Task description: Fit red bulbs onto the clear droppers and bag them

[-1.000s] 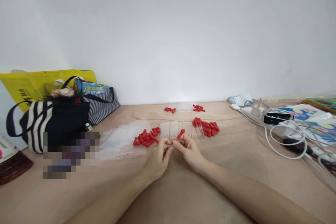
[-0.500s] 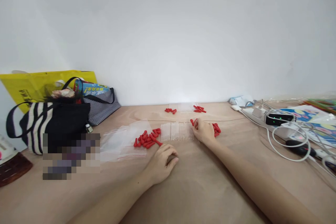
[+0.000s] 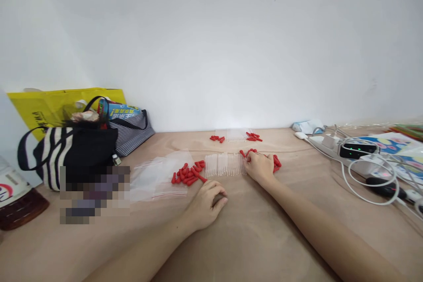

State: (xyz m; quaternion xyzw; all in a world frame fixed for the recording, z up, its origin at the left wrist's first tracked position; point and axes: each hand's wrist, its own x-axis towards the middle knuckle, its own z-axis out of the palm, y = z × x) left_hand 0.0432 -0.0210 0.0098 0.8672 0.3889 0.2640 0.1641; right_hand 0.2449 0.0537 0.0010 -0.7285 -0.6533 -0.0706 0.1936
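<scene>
My left hand (image 3: pixel 208 205) rests on the table, fingers loosely curled and thumb apart, holding nothing. Its knuckles are beside a pile of small red club-shaped pieces (image 3: pixel 190 172). My right hand (image 3: pixel 260 168) is bent down at the right end of a row of thin white sticks (image 3: pixel 224 165), among more red pieces (image 3: pixel 276 163). Its fingertips are drawn together and partly hidden, so what they pinch does not show. Clear zip bags (image 3: pixel 155 180) lie flat to the left of the red pile.
Toward the wall lies a smaller set of white sticks (image 3: pixel 234 135) with red pieces (image 3: pixel 254 136) at both ends. Bags, among them a black striped one (image 3: pixel 82 156), stand left near a bottle (image 3: pixel 20 202). On the right are a power strip (image 3: pixel 325 143) and looping white cables (image 3: pixel 350 185).
The whole view has shifted slightly, so things appear a little further right. My right hand has flattened somewhat over the red pieces; my left hand keeps its pose.
</scene>
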